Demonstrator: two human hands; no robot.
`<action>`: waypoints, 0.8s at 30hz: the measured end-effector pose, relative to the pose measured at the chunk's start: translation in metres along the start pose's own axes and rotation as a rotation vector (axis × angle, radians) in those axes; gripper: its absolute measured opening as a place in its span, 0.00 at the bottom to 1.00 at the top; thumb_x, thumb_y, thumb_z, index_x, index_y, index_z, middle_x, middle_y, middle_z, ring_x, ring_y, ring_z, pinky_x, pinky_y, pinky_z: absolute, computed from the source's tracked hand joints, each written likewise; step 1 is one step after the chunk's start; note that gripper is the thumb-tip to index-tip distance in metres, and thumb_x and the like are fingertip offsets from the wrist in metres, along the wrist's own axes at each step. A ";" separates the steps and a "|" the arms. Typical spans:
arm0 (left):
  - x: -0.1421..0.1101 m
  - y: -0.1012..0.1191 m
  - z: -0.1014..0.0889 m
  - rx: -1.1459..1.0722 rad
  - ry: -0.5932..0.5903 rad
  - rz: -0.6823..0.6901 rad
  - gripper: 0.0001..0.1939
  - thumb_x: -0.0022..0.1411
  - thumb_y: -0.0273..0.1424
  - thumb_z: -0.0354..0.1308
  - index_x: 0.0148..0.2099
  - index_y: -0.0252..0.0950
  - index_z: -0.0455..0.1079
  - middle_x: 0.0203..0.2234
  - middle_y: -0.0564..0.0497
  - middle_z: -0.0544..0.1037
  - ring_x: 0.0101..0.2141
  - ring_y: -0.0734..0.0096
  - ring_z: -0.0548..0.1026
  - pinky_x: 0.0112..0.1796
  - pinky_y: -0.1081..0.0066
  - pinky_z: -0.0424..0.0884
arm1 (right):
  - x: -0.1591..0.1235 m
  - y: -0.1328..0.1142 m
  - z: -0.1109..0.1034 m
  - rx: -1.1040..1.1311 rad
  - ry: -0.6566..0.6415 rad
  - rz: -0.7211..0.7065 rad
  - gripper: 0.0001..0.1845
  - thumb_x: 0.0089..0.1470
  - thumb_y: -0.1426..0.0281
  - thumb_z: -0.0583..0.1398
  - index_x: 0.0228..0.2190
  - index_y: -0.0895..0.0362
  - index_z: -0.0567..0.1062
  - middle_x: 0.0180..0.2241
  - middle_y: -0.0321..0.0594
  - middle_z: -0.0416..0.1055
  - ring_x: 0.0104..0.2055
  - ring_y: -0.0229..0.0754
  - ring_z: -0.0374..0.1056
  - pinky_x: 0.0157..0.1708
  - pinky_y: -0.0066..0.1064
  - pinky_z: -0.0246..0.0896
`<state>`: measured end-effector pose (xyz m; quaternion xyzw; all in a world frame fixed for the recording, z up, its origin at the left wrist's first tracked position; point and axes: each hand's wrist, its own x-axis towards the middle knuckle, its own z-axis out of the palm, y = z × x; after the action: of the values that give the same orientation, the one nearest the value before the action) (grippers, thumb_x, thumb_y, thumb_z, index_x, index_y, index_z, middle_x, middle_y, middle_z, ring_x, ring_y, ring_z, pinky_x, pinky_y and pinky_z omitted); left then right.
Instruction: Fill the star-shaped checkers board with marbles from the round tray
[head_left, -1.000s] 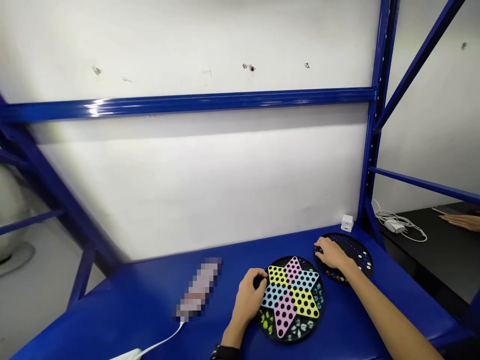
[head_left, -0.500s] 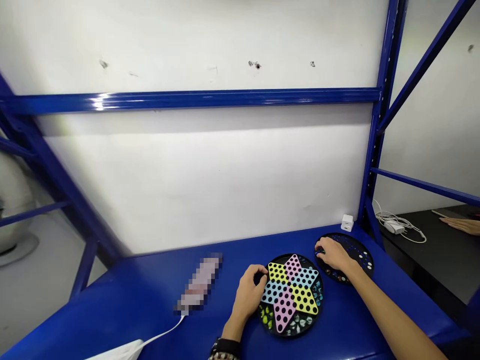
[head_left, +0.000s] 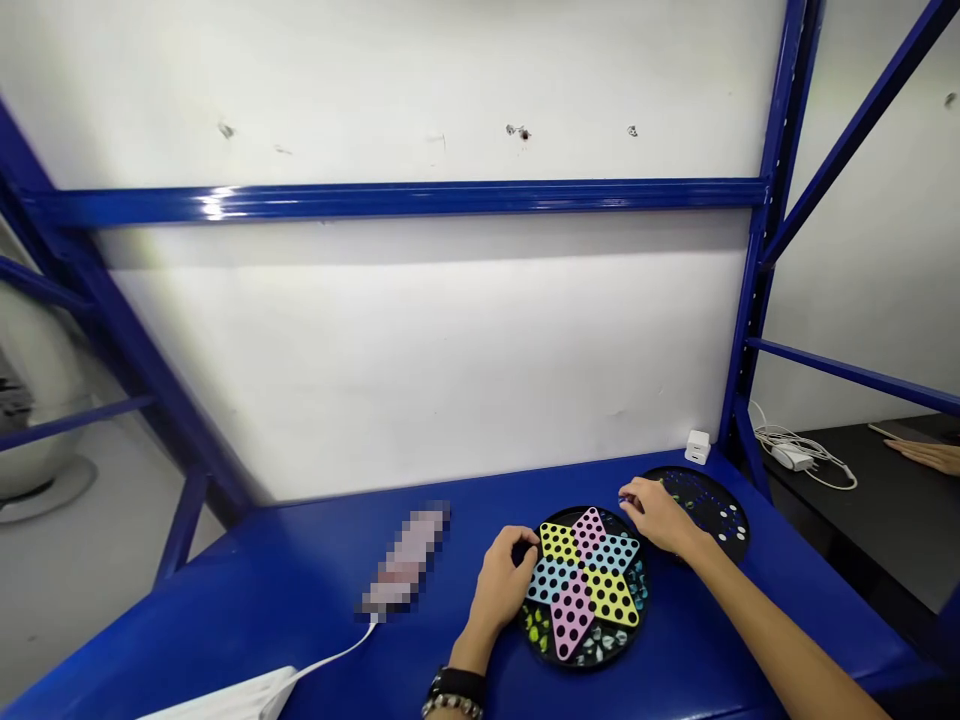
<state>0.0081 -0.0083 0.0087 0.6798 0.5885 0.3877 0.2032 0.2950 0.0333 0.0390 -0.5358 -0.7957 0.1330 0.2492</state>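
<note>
Head view | left hand: half-curled, board's left rim, hold unclear | right hand: grip narrow, contents unclear, board's right | brushing wrist could nudge tray

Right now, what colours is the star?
The star is pink, yellow and blue with black dots, seen in the head view.

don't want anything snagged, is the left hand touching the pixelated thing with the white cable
Apart. The head view shows it: a strip of blue tabletop is visible between the left hand and the pixelated thing to its left.
</note>
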 end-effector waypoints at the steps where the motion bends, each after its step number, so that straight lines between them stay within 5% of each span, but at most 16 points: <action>1: 0.000 0.000 0.000 0.000 0.004 0.000 0.08 0.57 0.32 0.49 0.37 0.40 0.69 0.39 0.49 0.77 0.42 0.62 0.75 0.46 0.63 0.71 | -0.002 -0.007 0.002 0.021 -0.011 -0.010 0.13 0.59 0.70 0.54 0.39 0.57 0.77 0.37 0.44 0.73 0.40 0.43 0.69 0.41 0.30 0.61; 5: 0.002 -0.003 0.001 -0.004 0.013 0.014 0.09 0.57 0.32 0.50 0.37 0.39 0.70 0.39 0.48 0.77 0.42 0.62 0.75 0.46 0.62 0.70 | -0.006 -0.028 0.016 -0.018 -0.093 0.039 0.08 0.54 0.71 0.57 0.32 0.58 0.77 0.35 0.44 0.72 0.38 0.44 0.68 0.36 0.30 0.60; 10: 0.003 -0.007 0.001 -0.003 0.022 0.029 0.08 0.56 0.33 0.51 0.36 0.39 0.70 0.38 0.48 0.78 0.42 0.62 0.75 0.46 0.62 0.71 | -0.008 -0.024 0.015 0.075 0.041 0.063 0.13 0.58 0.68 0.55 0.39 0.58 0.77 0.37 0.45 0.72 0.41 0.44 0.68 0.42 0.31 0.61; 16: 0.005 -0.006 0.000 0.000 0.020 0.026 0.09 0.57 0.34 0.50 0.36 0.39 0.71 0.38 0.49 0.78 0.41 0.61 0.76 0.45 0.63 0.72 | -0.037 0.029 -0.023 0.103 0.129 0.161 0.16 0.59 0.65 0.53 0.38 0.57 0.78 0.37 0.44 0.73 0.39 0.44 0.69 0.43 0.34 0.62; 20: 0.007 -0.006 0.002 -0.001 0.026 0.023 0.09 0.56 0.34 0.51 0.36 0.40 0.71 0.37 0.49 0.78 0.41 0.62 0.76 0.45 0.63 0.72 | -0.072 0.067 -0.045 0.081 -0.016 0.226 0.16 0.56 0.64 0.55 0.42 0.56 0.77 0.41 0.44 0.73 0.37 0.44 0.68 0.40 0.35 0.63; 24: 0.009 -0.007 0.003 0.004 0.039 0.037 0.09 0.55 0.33 0.51 0.36 0.40 0.71 0.37 0.49 0.78 0.40 0.62 0.76 0.45 0.64 0.72 | -0.098 0.076 -0.050 0.131 -0.159 0.212 0.18 0.54 0.65 0.56 0.46 0.55 0.75 0.41 0.42 0.73 0.31 0.39 0.66 0.37 0.33 0.64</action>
<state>0.0057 0.0023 0.0041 0.6832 0.5806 0.4032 0.1833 0.4115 -0.0294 0.0199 -0.5872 -0.7414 0.2523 0.2046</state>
